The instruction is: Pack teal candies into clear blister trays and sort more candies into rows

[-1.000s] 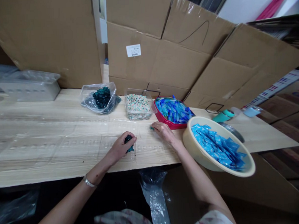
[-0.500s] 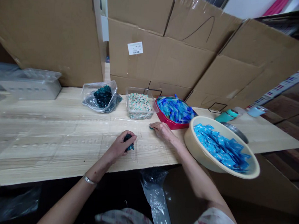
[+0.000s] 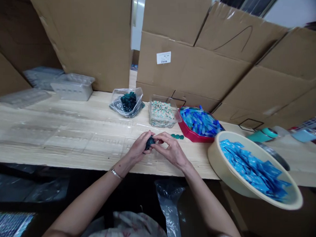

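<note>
Left hand (image 3: pixel 138 149), right hand (image 3: pixel 172 151) now together, pinching lumpy dark-teal cluster (image 3: pixel 150 143).

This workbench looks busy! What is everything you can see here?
cardboard sheets: several, brown, behind the bench
bench: one, pale wood, in front
plastic trays: several, clear, on the bench's left
bag: one, clear, dark teal pieces inside, at the back
tub: one, clear, pale speckled pieces inside, beside the bag
tray: one, red, blue pieces inside, beside the tub
bowl: one, cream, blue packets inside, far right
loose pieces: a few, teal, by the right hand
left hand: one, on the dark clump, mid-bench
right hand: one, on the same clump
</note>
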Demonstrator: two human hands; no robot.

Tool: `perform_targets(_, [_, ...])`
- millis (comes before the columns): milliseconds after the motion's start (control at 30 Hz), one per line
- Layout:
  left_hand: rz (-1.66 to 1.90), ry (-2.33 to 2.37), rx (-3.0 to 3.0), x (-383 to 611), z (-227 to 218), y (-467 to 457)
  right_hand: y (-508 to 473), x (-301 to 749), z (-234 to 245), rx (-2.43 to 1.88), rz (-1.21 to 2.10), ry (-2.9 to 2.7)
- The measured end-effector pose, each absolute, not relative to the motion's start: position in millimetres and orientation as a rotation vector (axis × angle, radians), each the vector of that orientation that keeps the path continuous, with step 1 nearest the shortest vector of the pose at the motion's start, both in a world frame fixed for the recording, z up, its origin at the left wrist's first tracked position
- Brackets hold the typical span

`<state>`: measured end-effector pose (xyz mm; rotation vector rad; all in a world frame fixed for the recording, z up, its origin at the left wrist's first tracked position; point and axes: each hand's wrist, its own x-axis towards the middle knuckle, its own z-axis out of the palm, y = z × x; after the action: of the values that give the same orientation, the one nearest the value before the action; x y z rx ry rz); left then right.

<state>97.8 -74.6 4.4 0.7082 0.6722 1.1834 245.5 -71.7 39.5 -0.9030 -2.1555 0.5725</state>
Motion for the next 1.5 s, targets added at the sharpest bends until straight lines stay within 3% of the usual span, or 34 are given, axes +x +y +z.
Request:
perform_targets(333, [1.234, 0.724, 0.704, 97.3, -0.1, -75.7, -68.4, 233.3, 29.3, -0.942, 0.682, -2.04])
perform_targets(600, [1.163, 0.79, 0.823, 95.4, 5.6, -78.5, -52.4, 242.9, 16.5, -1.093, 1.158, -1.512])
perform_targets(800, [1.152, 1.071, 1.117, 97.0, 4.3, -76.9, -53.6, 241.4, 14.7, -1.143, 1.042, -1.557])
perform_targets(1100, [1.117, 1.115, 1.277, 98.9, 2.3, -75.8, -63.9, 239.7, 17.9, -1.034, 0.547, -1.841])
perform_targets(1300, [1.095, 1.128, 1.293, 98.4, 2.6, -75.7, -61.1, 241.9, 13.6, -1.168, 0.853, -1.595])
perform_targets(1500, [1.145, 1.132, 1.245, 100.2, 1.8, -75.7, -62.7, 242.1, 17.1, -1.168, 0.953, -1.547])
